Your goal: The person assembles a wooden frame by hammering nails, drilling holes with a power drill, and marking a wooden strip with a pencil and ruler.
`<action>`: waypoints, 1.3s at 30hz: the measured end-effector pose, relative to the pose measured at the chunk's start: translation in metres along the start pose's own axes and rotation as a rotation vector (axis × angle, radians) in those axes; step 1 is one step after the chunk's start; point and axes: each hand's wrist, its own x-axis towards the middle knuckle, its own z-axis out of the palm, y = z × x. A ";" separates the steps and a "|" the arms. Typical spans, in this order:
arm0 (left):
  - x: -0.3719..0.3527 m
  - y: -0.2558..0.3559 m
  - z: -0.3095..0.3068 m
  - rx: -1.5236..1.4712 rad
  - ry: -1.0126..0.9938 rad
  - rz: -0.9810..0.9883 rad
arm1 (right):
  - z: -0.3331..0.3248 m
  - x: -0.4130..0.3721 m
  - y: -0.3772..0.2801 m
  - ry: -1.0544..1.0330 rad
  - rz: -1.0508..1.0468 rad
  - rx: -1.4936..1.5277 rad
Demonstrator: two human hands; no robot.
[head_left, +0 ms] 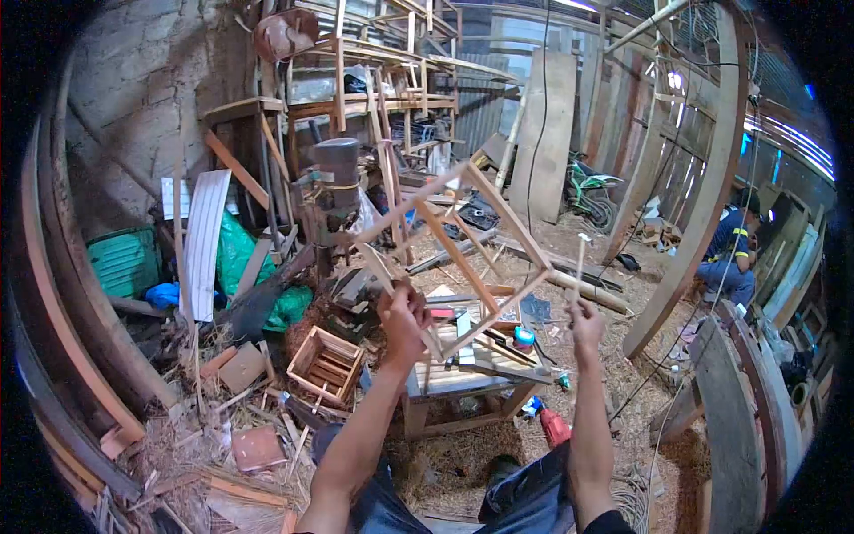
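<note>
My left hand [402, 319] is closed around one side of a light wooden frame [503, 214], a rectangle with a middle bar, held tilted in the air above a low work table [436, 383]. In my right hand [585, 322] is a slim pale stick [580, 267], upright, with a small whitish end; what kind of tool it is I cannot make out. It stands apart from the frame, to its right. A blue-topped container [524, 337] and several tools lie on the table below.
A slatted wooden box [325, 367] sits left of the table. On the shavings-covered floor lies a red tool [556, 428]. Wooden posts [689, 214] and boards [725, 418] stand at right, where another person [734, 245] crouches. Wooden furniture frames [382, 53] are stacked behind.
</note>
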 end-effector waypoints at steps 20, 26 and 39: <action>-0.007 -0.018 -0.012 0.172 -0.094 -0.022 | 0.084 -0.138 -0.170 -0.597 -0.160 0.211; 0.000 -0.021 -0.025 0.227 -0.107 0.146 | 0.090 -0.143 -0.165 -0.578 -0.158 0.132; -0.006 -0.009 -0.014 0.088 0.075 0.180 | 0.101 -0.165 -0.168 -0.579 -0.447 -0.196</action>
